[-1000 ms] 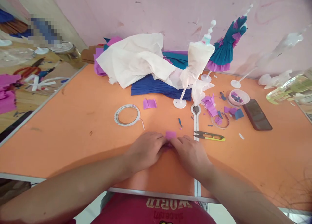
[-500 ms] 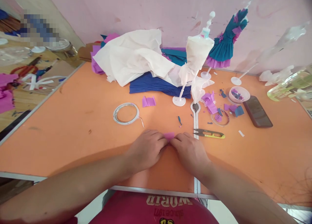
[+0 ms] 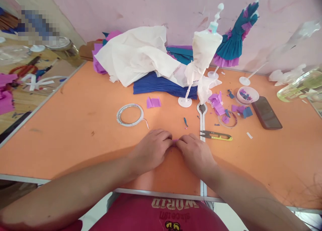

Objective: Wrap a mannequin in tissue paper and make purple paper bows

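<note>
Between my fingertips, low over the orange table, a small strip of purple crepe paper shows; most of it is hidden. My left hand pinches its left end and my right hand its right end. Both hands are closed, with fingers curled down. Beyond my left hand lie a roll of double-sided tape with a loose tail and a flat purple paper piece. To the right of my right hand is a pair of thread snips with a yellow handle.
A mini dress form in white paper stands ahead, near white crepe paper and blue crepe paper. Another wears a teal dress. A phone, a tub of scraps and a bottle are at right.
The purple strip between my fingers now shows as a narrower band than before. Both hands stay in nearly the same place, still pinching. The view has shifted slightly.
</note>
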